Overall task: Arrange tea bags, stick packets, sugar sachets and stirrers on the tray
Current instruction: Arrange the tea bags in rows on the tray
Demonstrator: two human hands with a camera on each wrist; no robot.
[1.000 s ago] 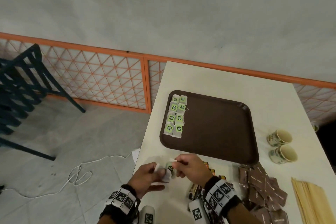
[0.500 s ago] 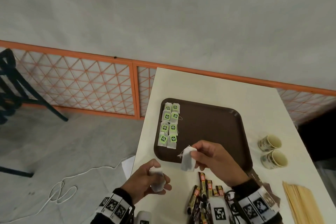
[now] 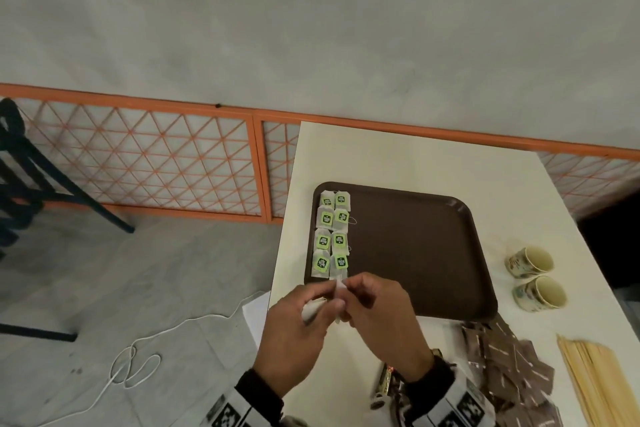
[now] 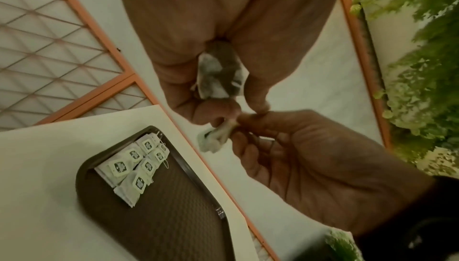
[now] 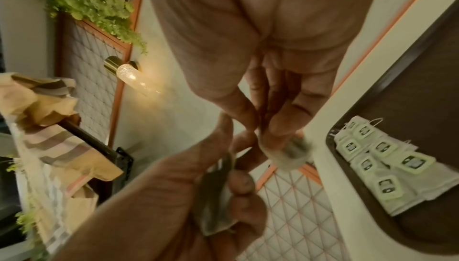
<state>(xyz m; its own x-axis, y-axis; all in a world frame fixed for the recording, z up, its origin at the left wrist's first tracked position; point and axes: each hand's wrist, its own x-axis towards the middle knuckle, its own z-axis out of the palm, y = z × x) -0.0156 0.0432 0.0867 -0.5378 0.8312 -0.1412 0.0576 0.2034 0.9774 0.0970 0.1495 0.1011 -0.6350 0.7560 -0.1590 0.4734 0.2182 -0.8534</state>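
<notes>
Hands: I have both raised together over the tray's near-left corner. My left hand [image 3: 294,333] curls its fingers round one tea bag [image 4: 218,74] in the palm; my right hand [image 3: 377,315] pinches a second tea bag [image 3: 338,288] between thumb and fingertip, and the left fingertips meet it there — I cannot tell whether they also grip it.
Tray: a brown tray [image 3: 415,253] lies on the white table [image 3: 398,156], toward its left edge.
Done: eight tea bags [image 3: 331,236] with green tags sit in two neat columns along the tray's left edge.
Left to do: the two tea bags in hand, plus everything else. Stick packets [image 3: 384,381] lie by the table's near edge, partly hidden under my right wrist; brown sugar sachets [image 3: 505,364] are heaped to their right; wooden stirrers [image 3: 595,381] lie at the near-right corner.
Progress: early, by my reckoning — one kind of four nearly placed.
Also: two cups [image 3: 533,277] lie on their sides just right of the tray.
</notes>
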